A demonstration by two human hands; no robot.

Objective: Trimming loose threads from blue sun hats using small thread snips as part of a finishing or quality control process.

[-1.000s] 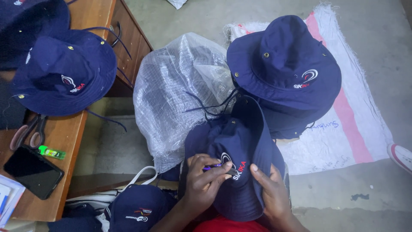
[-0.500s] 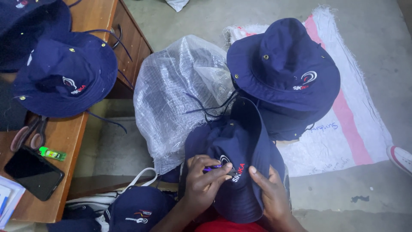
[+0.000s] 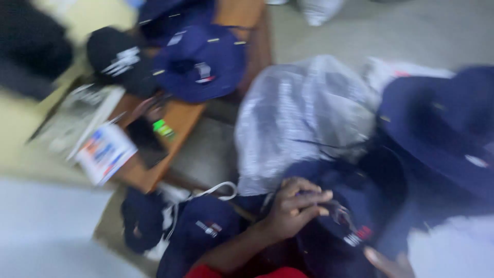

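The left hand point(image 3: 296, 208) pinches the navy cloth bucket hat point(image 3: 339, 226) — right hand point(image 3: 386, 260) barely visible, its grip impossible to tell.

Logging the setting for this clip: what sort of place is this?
Probably a small hat-making or finishing workshop, though the frame is blurred. Many matching navy hats lie on a wooden table and on the floor, beside a clear plastic bag; the left hand works on one.

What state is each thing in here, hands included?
Left hand: fingers curled, pressed on the navy hat.
Right hand: only partly in frame, at the hat's edge.
Navy hat: crumpled on the lap.
Plastic bag: bulging, standing.
Hat on table: lying flat.
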